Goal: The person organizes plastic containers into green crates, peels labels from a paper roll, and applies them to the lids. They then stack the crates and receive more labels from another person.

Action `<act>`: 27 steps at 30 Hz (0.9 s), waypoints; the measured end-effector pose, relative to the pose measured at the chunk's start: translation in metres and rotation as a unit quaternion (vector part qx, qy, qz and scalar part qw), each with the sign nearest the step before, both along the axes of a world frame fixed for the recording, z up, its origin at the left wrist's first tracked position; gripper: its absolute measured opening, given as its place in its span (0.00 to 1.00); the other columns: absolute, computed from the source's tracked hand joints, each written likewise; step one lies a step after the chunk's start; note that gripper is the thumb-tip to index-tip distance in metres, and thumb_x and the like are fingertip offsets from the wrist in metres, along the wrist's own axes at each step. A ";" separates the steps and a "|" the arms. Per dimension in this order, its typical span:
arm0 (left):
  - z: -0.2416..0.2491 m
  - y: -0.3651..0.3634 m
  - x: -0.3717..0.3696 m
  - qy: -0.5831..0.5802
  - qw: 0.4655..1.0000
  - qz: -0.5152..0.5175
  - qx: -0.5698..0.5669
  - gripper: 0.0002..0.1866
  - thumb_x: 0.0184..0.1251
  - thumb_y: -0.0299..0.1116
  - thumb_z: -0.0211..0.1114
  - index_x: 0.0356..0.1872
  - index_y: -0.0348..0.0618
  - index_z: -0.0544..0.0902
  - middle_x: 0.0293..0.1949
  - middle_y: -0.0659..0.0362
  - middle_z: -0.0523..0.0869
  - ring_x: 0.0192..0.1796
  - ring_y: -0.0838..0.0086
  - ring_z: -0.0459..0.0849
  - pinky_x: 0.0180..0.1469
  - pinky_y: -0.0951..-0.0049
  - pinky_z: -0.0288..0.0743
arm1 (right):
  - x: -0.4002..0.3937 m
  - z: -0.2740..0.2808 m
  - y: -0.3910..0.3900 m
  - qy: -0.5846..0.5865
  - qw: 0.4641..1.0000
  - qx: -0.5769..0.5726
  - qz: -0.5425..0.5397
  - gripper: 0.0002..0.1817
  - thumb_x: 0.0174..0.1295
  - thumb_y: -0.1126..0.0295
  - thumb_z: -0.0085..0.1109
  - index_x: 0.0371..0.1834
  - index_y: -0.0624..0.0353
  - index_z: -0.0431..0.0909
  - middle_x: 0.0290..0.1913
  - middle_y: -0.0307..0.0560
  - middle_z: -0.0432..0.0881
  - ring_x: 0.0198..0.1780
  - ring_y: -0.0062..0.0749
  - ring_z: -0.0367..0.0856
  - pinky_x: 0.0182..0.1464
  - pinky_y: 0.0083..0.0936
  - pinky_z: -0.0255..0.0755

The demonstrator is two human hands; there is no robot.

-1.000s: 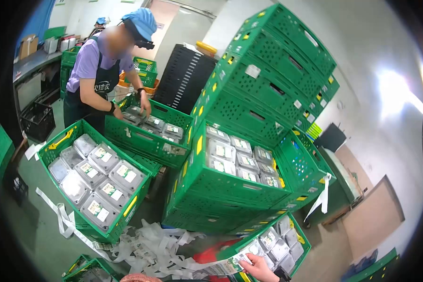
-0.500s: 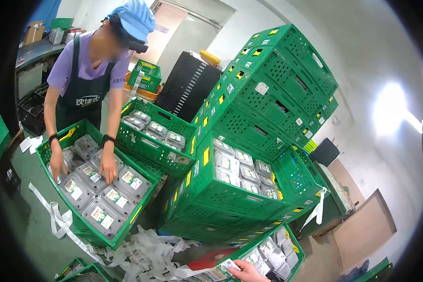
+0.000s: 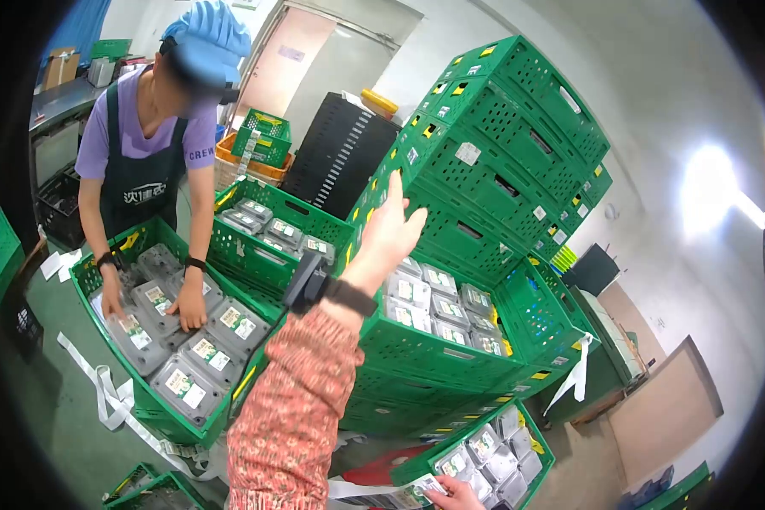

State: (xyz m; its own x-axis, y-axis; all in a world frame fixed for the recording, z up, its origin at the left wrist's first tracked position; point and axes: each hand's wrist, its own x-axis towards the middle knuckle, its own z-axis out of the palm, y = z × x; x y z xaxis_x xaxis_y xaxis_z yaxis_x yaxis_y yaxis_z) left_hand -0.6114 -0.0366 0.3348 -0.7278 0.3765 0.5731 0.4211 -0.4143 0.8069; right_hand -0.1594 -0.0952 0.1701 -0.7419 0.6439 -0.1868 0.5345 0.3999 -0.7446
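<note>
My left hand [image 3: 391,231] is raised in mid-view, fingers apart and holding nothing. Its red patterned sleeve [image 3: 289,416] and dark wristband [image 3: 340,297] cross in front of the crates. Behind the hand rises a tall stack of green crates [image 3: 501,161]. At the bottom, my right hand [image 3: 457,495] pinches the end of a strip of printed labels [image 3: 416,489]. Just beyond that hand sits a low green crate [image 3: 542,459] of clear lidded boxes [image 3: 500,466], several bearing labels.
On the left, a co-worker [image 3: 144,161] has both hands on labelled boxes in a green crate [image 3: 153,408]. Another crate of boxes [image 3: 246,255] stands beside it. White backing strip [image 3: 115,408] trails over the floor. A black crate stack [image 3: 340,153] stands behind.
My left arm has come into view, raised across the middle. My right hand keeps the label strip, slightly lower and to the right. The co-worker stands more upright, hands still on the boxes.
</note>
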 end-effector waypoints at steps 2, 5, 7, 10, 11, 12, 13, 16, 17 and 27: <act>0.001 0.010 0.004 0.018 1.000 0.001 -0.025 0.39 0.64 0.41 0.64 0.72 0.35 0.61 0.53 0.42 0.83 0.50 0.54 0.85 0.53 0.61 0.78 | 0.011 -0.005 -0.003 0.054 0.998 -0.003 -0.038 0.22 0.66 0.68 0.62 0.60 0.67 0.74 0.43 0.43 0.82 0.36 0.21 0.75 0.36 0.21 0.72; 0.003 -0.002 0.030 0.093 0.995 -0.018 -0.026 0.30 0.64 0.39 0.67 0.62 0.31 0.72 0.45 0.46 0.87 0.43 0.63 0.88 0.47 0.65 0.81 | 0.013 0.006 -0.005 0.042 0.990 -0.059 -0.120 0.23 0.66 0.67 0.62 0.61 0.66 0.74 0.39 0.42 0.81 0.30 0.17 0.75 0.30 0.17 0.69; -0.022 -0.024 0.086 0.122 0.983 -0.137 0.024 0.24 0.64 0.40 0.67 0.56 0.36 0.78 0.47 0.48 0.86 0.50 0.60 0.86 0.52 0.64 0.78 | 0.020 0.010 0.000 -0.013 0.987 -0.053 -0.149 0.22 0.67 0.66 0.61 0.60 0.65 0.74 0.35 0.41 0.80 0.28 0.18 0.74 0.29 0.17 0.69; -0.100 -0.039 0.173 0.206 0.915 -0.347 0.006 0.28 0.63 0.43 0.69 0.58 0.34 0.77 0.51 0.47 0.84 0.53 0.59 0.84 0.55 0.63 0.77 | 0.013 0.020 -0.004 -0.006 0.986 -0.052 -0.157 0.17 0.69 0.66 0.57 0.56 0.64 0.77 0.29 0.39 0.79 0.26 0.18 0.73 0.28 0.19 0.68; -0.117 -0.050 0.194 0.146 0.863 -0.479 -0.071 0.32 0.62 0.44 0.70 0.62 0.34 0.73 0.50 0.48 0.85 0.53 0.61 0.84 0.55 0.64 0.77 | 0.008 0.030 -0.006 0.005 0.987 -0.046 -0.153 0.16 0.70 0.66 0.56 0.55 0.64 0.77 0.29 0.39 0.79 0.26 0.18 0.73 0.28 0.19 0.68; -0.155 -0.044 0.218 0.113 0.847 -0.512 -0.085 0.34 0.62 0.44 0.71 0.65 0.35 0.71 0.50 0.47 0.85 0.53 0.63 0.84 0.55 0.66 0.77 | 0.003 0.038 -0.007 0.017 0.988 -0.041 -0.148 0.15 0.70 0.66 0.55 0.54 0.65 0.77 0.29 0.39 0.78 0.26 0.18 0.73 0.28 0.19 0.68; -0.176 -0.047 0.233 0.099 0.846 -0.515 -0.093 0.35 0.62 0.45 0.72 0.65 0.35 0.71 0.48 0.48 0.85 0.52 0.63 0.84 0.55 0.66 0.77 | 0.001 0.041 -0.007 0.033 0.990 -0.014 -0.137 0.14 0.72 0.66 0.53 0.51 0.65 0.79 0.28 0.38 0.78 0.27 0.18 0.74 0.29 0.20 0.69; -0.213 -0.058 0.265 -0.048 0.796 -0.595 -0.103 0.27 0.67 0.39 0.69 0.63 0.37 0.74 0.47 0.57 0.86 0.50 0.74 0.83 0.55 0.72 0.75 | -0.008 0.052 -0.010 0.041 0.985 -0.009 -0.170 0.12 0.71 0.66 0.56 0.48 0.65 0.80 0.30 0.39 0.80 0.28 0.18 0.76 0.30 0.21 0.71; -0.219 -0.062 0.275 -0.104 0.793 -0.589 -0.114 0.19 0.69 0.34 0.67 0.57 0.38 0.80 0.47 0.59 0.86 0.49 0.78 0.82 0.54 0.75 0.74 | -0.006 0.051 -0.008 0.043 0.988 0.018 -0.149 0.13 0.71 0.66 0.56 0.49 0.65 0.79 0.31 0.39 0.80 0.28 0.18 0.77 0.30 0.21 0.71; -0.217 -0.074 0.306 -0.206 0.819 -0.526 -0.100 0.10 0.68 0.29 0.67 0.47 0.39 0.87 0.40 0.64 0.82 0.45 0.84 0.80 0.49 0.81 0.73 | 0.015 0.016 0.018 0.144 0.979 -0.010 -0.146 0.10 0.64 0.74 0.65 0.42 0.69 0.77 0.29 0.43 0.84 0.27 0.21 0.84 0.28 0.20 0.80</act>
State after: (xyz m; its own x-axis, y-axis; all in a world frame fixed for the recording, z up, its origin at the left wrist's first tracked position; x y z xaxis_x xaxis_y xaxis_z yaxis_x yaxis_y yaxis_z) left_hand -0.3051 -0.1107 0.1180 -0.0562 0.9759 0.2109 -0.4089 -0.2152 0.8869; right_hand -0.1446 -0.0769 0.1864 -0.5500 0.8350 -0.0124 0.3911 0.2444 -0.8873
